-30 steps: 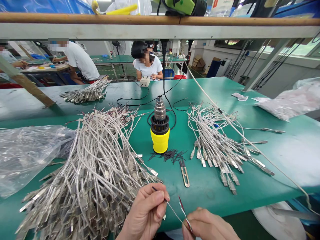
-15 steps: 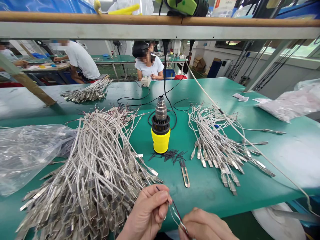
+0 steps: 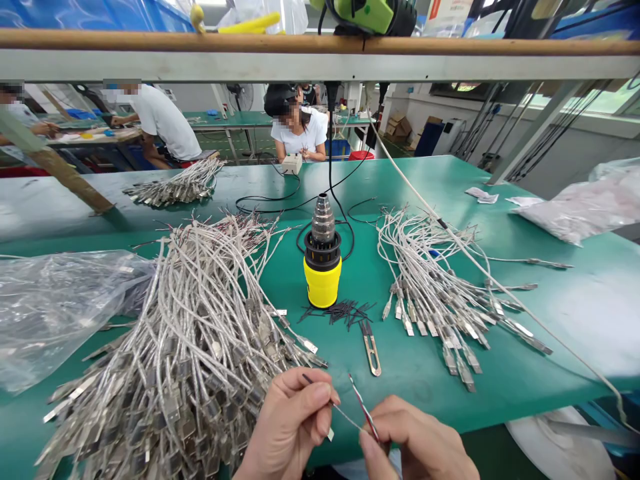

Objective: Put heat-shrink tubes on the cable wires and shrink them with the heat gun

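Green bench ahead, and what a heap of USB cables on its left, plugs nearest! Across on the right, a smaller bundle of the same fans out. Now left hand and right hand, side by side, each closed to a narrow pinch. Behind them, the yellow heat gun stands upright, nozzle skyward. Nearer, metal snips lie by a scatter of black tubes. And the fine stuff: the left holds a thin dark tube, the right grips red and white wires at their base. One pale strand runs from the tube's lower end to the right hand!
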Demonstrator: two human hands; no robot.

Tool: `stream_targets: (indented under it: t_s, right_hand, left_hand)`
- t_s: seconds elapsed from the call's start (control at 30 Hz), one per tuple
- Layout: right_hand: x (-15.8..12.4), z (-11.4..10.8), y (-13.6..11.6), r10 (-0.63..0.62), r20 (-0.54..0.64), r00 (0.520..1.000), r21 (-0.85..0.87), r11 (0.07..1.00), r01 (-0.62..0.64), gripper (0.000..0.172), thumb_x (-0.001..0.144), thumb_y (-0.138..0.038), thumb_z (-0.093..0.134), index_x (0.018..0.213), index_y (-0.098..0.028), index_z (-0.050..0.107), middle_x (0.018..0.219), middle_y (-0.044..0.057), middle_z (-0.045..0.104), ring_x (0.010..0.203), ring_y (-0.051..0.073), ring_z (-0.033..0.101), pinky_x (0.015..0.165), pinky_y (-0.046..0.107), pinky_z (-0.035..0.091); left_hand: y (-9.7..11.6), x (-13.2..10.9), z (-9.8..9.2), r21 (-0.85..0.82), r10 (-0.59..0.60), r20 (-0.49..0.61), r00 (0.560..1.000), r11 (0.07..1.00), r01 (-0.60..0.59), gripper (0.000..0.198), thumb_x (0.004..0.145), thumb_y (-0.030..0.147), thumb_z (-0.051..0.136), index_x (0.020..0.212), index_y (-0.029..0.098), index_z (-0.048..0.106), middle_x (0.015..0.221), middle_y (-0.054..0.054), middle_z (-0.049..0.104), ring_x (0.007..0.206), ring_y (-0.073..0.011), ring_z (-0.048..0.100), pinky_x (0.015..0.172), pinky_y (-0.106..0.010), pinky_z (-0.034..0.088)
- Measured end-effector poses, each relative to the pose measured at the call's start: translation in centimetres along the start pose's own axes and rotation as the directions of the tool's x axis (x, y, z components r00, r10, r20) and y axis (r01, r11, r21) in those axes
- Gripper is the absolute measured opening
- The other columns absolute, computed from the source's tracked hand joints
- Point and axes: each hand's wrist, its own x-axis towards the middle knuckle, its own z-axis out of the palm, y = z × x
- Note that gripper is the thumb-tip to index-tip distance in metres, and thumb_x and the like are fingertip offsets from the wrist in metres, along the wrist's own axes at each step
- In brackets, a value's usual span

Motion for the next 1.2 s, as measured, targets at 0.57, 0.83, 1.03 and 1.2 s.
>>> stream_targets:
  t_s: [0.57, 0.83, 1.03, 1.2]
  right_hand:
    - [0.2, 0.0, 1.2, 0.587, 0.297, 0.753, 0.346, 0.669, -0.658, 0.027, 0.066, -0.025, 0.078, 0.09, -0.02, 0.064, 0.063, -0.001, 0.065, 0.05, 0.012, 0.061, 0.048, 0.021, 0.051]
    - [0.0, -0.3, 2.4, 0.217, 0.311, 0.925, 0.278, 0.91, -0.307, 0.058, 0.069, -0.022, 0.077, 0.121, -0.028, 0.053, 0.063, -0.005, 0.064, 0.044, 0.007, 0.058, 0.043, 0.012, 0.048]
    - [2.8, -0.9, 1.4, -0.05, 0.525, 0.85, 0.146, 0.989, -0.031, 0.048, 0.075, -0.022, 0.073, 0.12, -0.028, 0.056, 0.076, 0.0, 0.071, 0.052, 0.01, 0.061, 0.05, 0.016, 0.053]
    - [3.5, -1.4, 1.3, -0.019, 0.617, 0.786, -0.236, 0.949, 0.208, 0.061, 0.071, -0.024, 0.074, 0.127, -0.02, 0.05, 0.102, 0.014, 0.062, 0.081, 0.024, 0.063, 0.058, 0.032, 0.057]
  left_hand:
    - [-1.1, -0.3, 0.1, 0.254, 0.208, 0.105, 0.972, 0.94, -0.229, 0.019, 0.053, 0.037, 0.084, 0.061, 0.02, 0.077, 0.061, -0.001, 0.053, 0.054, -0.0112, 0.051, 0.047, -0.021, 0.039]
    - [-0.7, 0.0, -0.4, 0.426, 0.232, 0.142, 0.962, 0.863, -0.271, 0.017, 0.056, 0.033, 0.082, 0.057, 0.018, 0.076, 0.054, -0.001, 0.052, 0.053, -0.0119, 0.046, 0.051, -0.024, 0.035]
    - [0.1, -0.3, -0.2, 0.514, 0.228, 0.151, 0.962, 0.813, -0.274, 0.016, 0.062, 0.024, 0.078, 0.051, 0.014, 0.071, 0.051, -0.003, 0.059, 0.053, -0.0141, 0.051, 0.053, -0.024, 0.039]
    - [-0.1, -0.5, -0.2, 0.428, 0.185, 0.048, 0.982, 0.884, -0.188, 0.019, 0.058, 0.026, 0.08, 0.053, 0.013, 0.067, 0.051, -0.002, 0.062, 0.048, -0.0105, 0.049, 0.048, -0.02, 0.037]
